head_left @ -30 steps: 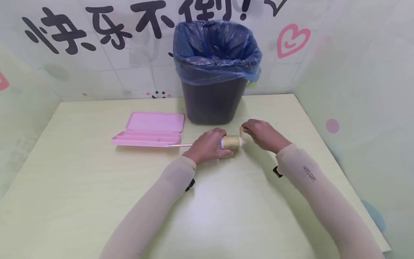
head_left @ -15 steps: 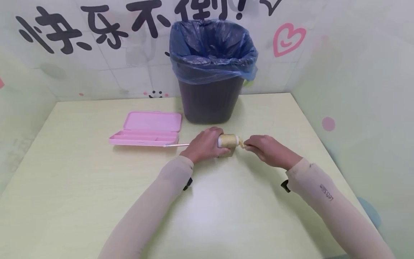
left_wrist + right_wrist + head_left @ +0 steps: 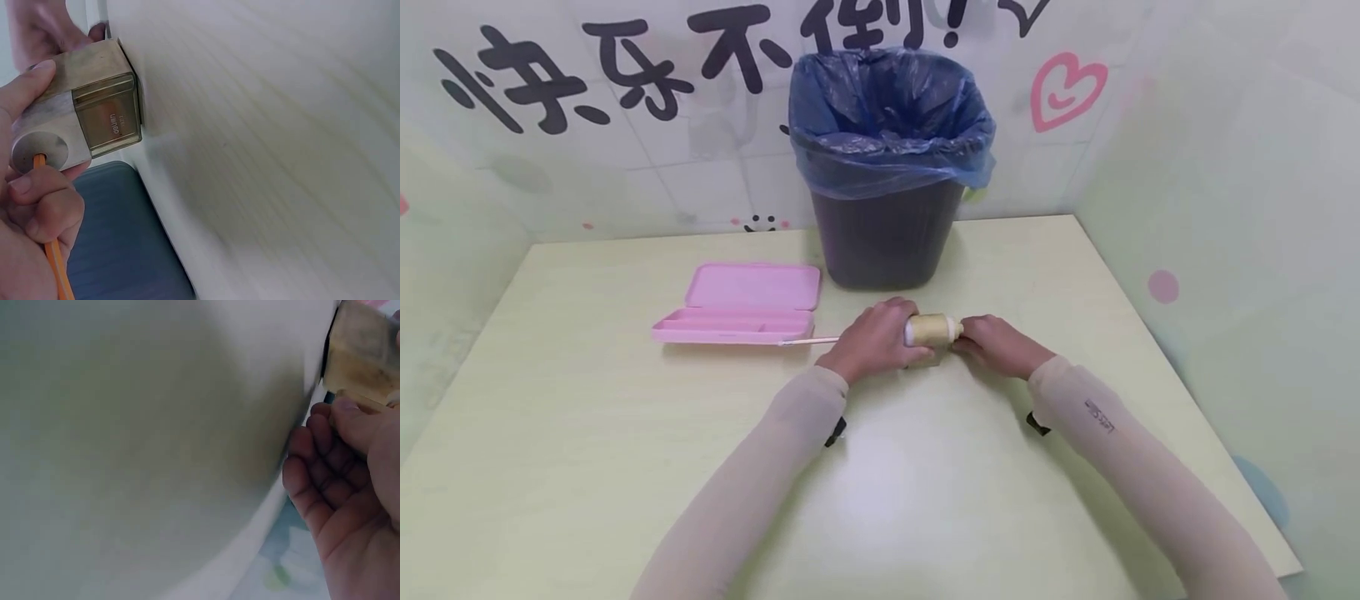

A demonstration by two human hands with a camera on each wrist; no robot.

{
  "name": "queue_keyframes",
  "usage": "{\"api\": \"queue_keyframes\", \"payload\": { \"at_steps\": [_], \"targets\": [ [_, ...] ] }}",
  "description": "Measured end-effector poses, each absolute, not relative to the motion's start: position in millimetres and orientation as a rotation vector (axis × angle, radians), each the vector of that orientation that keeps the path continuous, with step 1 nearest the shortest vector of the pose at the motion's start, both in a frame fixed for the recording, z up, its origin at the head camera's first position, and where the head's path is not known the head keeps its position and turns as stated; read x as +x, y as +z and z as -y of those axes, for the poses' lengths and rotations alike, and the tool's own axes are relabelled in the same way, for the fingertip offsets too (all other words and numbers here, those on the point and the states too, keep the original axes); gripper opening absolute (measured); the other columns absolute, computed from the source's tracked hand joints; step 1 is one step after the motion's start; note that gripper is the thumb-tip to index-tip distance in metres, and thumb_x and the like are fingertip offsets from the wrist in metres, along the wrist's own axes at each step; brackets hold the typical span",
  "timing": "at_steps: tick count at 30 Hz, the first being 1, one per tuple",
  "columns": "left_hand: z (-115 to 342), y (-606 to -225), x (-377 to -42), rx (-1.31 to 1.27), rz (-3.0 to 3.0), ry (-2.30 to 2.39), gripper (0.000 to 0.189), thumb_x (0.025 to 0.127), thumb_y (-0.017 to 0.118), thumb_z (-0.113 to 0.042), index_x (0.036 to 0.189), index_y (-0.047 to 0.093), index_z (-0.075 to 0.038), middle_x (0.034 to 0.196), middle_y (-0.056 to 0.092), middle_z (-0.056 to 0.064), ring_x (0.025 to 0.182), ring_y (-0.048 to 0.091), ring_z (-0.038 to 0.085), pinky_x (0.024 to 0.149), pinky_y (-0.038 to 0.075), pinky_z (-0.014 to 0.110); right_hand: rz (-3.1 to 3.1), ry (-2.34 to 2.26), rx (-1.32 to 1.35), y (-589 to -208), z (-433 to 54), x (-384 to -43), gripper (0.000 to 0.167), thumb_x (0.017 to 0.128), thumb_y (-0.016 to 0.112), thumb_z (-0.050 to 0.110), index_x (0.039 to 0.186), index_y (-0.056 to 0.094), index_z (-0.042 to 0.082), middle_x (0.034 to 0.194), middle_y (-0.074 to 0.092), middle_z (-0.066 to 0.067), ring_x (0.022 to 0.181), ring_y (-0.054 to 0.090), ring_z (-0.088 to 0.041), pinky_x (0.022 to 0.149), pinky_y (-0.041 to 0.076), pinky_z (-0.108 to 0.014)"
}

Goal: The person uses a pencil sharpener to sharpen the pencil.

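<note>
Centre frame, a left hand grips a sharpener and the pencil in its hole — seemingly steadying both — as a right hand pinches the crank.

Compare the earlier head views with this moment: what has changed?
The right hand has swung round with the crank, from a raised position to lower and close beside the sharpener. Nothing was visibly let go. The left hand still grips the sharpener and pencil; the pink case and bin stayed put.
</note>
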State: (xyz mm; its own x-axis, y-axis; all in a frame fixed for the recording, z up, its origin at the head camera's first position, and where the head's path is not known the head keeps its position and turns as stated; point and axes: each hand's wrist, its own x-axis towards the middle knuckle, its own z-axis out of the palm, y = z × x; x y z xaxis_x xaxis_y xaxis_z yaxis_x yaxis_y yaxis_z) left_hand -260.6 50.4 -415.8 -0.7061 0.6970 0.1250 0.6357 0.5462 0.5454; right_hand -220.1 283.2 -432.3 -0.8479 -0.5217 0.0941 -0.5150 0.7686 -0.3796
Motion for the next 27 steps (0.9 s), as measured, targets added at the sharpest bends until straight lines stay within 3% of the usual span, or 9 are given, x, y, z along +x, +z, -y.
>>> {"api": "queue_keyframes", "payload": {
  "at_steps": [5,12,27],
  "targets": [
    [-50,-415,-259,1.154,-2.667,0.872,0.045,0.080,0.082,-0.037,0.107,0.062,-0.007,0.093,0.059,0.000,0.075,0.055,0.016,0.064,0.046,0.028,-2.964,-0.581,-0.871,-424,-284,-237,0.012,0.090,0.063,-0.008,0.098,0.070,-0.002,0.093,0.070,-0.012,0.089,0.067,-0.029,0.082,0.053,-0.043],
    [-49,-415,-260,1.155,-2.679,0.841,0.048,0.080,0.082,-0.037,0.110,0.062,-0.005,0.094,0.059,0.002,0.075,0.056,0.017,0.063,0.046,0.028,-3.033,-0.613,-0.871,-402,-284,-247,0.013,0.098,0.059,0.001,0.104,0.069,-0.005,0.096,0.070,-0.014,0.091,0.067,-0.030,0.084,0.052,-0.043],
    [-49,-414,-262,1.112,-2.657,0.845,0.050,0.079,0.083,-0.037,0.112,0.062,-0.006,0.095,0.060,0.001,0.076,0.057,0.017,0.063,0.046,0.030,-3.064,-0.530,-0.966,-369,-282,-205,0.008,0.096,0.061,-0.001,0.101,0.068,-0.002,0.090,0.067,-0.008,0.083,0.064,-0.023,0.078,0.052,-0.039]
  ]
}}
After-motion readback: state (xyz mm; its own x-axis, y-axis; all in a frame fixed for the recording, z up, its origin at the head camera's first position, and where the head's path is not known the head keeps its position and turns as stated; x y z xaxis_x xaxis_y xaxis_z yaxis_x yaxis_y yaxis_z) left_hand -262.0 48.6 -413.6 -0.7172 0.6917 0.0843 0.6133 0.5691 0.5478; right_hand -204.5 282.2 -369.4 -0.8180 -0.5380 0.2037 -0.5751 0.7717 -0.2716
